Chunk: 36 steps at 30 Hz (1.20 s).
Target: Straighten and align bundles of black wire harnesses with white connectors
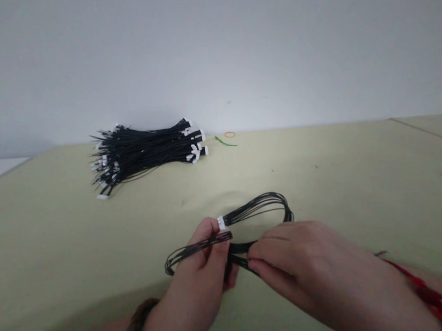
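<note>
Nearest the camera, a dark braided bracelet circled the left wrist, and a red beaded bracelet lay along the right wrist. The left hand was curled nearly shut around a bundle of thin black wires, gripping it just below a white connector, which stuck out above the fingers. A small loop of the wires stuck out to the left of that hand. The right hand was almost closed too, its thumb and fingers pinching the same bundle just beside the left hand, and the larger loop arched up and away between the two hands, off the surface as far as could be told. Both hands were over a pale green tabletop. Farther off, a large heap of black wires with white connectors lay on it, well to the left. Just beside the heap were a thin green strip and a small orange rubber band, near the white wall.
</note>
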### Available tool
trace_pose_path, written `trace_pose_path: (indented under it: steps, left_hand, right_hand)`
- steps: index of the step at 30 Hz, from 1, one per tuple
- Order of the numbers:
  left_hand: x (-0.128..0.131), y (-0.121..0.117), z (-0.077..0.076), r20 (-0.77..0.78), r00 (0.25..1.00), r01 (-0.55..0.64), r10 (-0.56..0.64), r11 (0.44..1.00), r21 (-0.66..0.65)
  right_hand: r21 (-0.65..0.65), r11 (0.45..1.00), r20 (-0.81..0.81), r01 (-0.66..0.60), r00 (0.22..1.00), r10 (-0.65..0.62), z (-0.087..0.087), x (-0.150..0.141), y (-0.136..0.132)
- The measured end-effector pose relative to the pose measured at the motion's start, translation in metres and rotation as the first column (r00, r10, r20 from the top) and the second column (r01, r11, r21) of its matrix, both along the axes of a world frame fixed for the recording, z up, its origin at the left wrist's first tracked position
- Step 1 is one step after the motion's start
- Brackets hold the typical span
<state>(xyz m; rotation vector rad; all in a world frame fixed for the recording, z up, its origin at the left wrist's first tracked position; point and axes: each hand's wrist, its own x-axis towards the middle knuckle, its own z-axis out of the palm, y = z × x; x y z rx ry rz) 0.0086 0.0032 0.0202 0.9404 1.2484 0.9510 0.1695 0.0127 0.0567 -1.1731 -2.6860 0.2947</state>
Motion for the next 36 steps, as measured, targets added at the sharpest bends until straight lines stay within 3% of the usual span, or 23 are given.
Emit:
trace_pose_path:
  steps: [11,13,15,16,17,18,19,20,21,24,26,28,29,30,31,32,34,36]
  left_hand:
    - [0.000,0.000,0.002,0.000,0.998,0.057,-0.058,0.997,0.045]
    - [0.000,0.001,0.002,-0.030,0.997,0.075,-0.073,0.995,0.065]
    - [0.000,0.001,0.002,-0.063,0.995,0.084,-0.080,0.994,0.063]
    - [0.000,0.001,0.001,-0.070,0.995,0.082,-0.078,0.995,0.058]
    - [0.000,0.001,0.001,-0.067,0.995,0.075,-0.072,0.996,0.053]
    - [0.001,0.001,0.000,-0.059,0.996,0.072,-0.069,0.996,0.048]
    - [0.001,0.001,-0.001,-0.054,0.996,0.066,-0.064,0.997,0.042]
    - [0.002,0.001,-0.002,-0.047,0.997,0.064,-0.062,0.997,0.039]
    - [0.002,0.001,-0.002,-0.039,0.998,0.059,-0.058,0.997,0.041]
    - [0.002,0.000,-0.002,-0.044,0.997,0.063,-0.062,0.997,0.034]
    - [0.001,0.000,-0.002,-0.052,0.995,0.082,-0.080,0.995,0.048]
    - [-0.001,-0.001,-0.002,-0.064,0.992,0.110,-0.105,0.991,0.076]
    - [-0.002,-0.001,-0.003,-0.068,0.991,0.125,-0.119,0.988,0.093]
    - [-0.002,-0.002,-0.003,-0.075,0.988,0.143,-0.136,0.984,0.103]
    - [-0.003,-0.003,-0.004,-0.081,0.986,0.155,-0.146,0.981,0.114]
    - [-0.004,-0.004,-0.005,-0.088,0.983,0.169,-0.158,0.978,0.123]
    - [-0.006,-0.006,-0.007,-0.099,0.980,0.186,-0.173,0.972,0.142]
    - [-0.007,-0.009,-0.008,-0.097,0.977,0.203,-0.189,0.966,0.160]
  right_hand:
    - [0.093,0.996,-0.097,0.009,0.995,0.000,-0.003,-0.008,0.002]
    - [0.023,1.000,-0.082,0.019,0.996,-0.017,0.005,-0.005,0.006]
    - [-0.197,0.980,-0.128,-0.020,0.992,-0.005,0.018,0.005,0.013]
    - [-0.361,0.930,-0.167,-0.074,0.986,0.013,0.025,0.012,0.018]
    - [-0.521,0.840,-0.223,-0.155,0.974,0.041,0.031,0.021,0.024]
    - [-0.654,0.714,-0.283,-0.249,0.956,0.073,0.037,0.030,0.030]
    - [-0.718,0.617,-0.362,-0.323,0.930,0.065,0.042,0.040,0.037]
    - [-0.729,0.562,-0.440,-0.391,0.896,0.053,0.046,0.050,0.045]
    - [-0.712,0.565,-0.496,-0.417,0.868,0.017,0.048,0.058,0.051]
    - [-0.534,0.782,-0.648,-0.320,0.749,-0.137,0.051,0.066,0.065]
    - [-0.421,0.889,-0.772,-0.179,0.585,-0.248,0.051,0.060,0.067]
    - [-0.444,0.891,-0.845,-0.100,0.379,-0.378,0.049,0.048,0.062]
    - [-0.493,0.863,-0.839,-0.114,0.326,-0.436,0.048,0.042,0.058]
    - [-0.551,0.822,-0.809,-0.148,0.338,-0.481,0.046,0.036,0.052]
    - [-0.596,0.780,-0.766,-0.189,0.424,-0.483,0.043,0.031,0.046]
    - [-0.619,0.761,-0.703,-0.192,0.567,-0.429,0.040,0.027,0.039]
    - [-0.545,0.836,-0.500,-0.070,0.827,-0.257,0.033,0.021,0.025]
    - [-0.315,0.948,-0.299,0.052,0.942,-0.151,0.027,0.017,0.014]
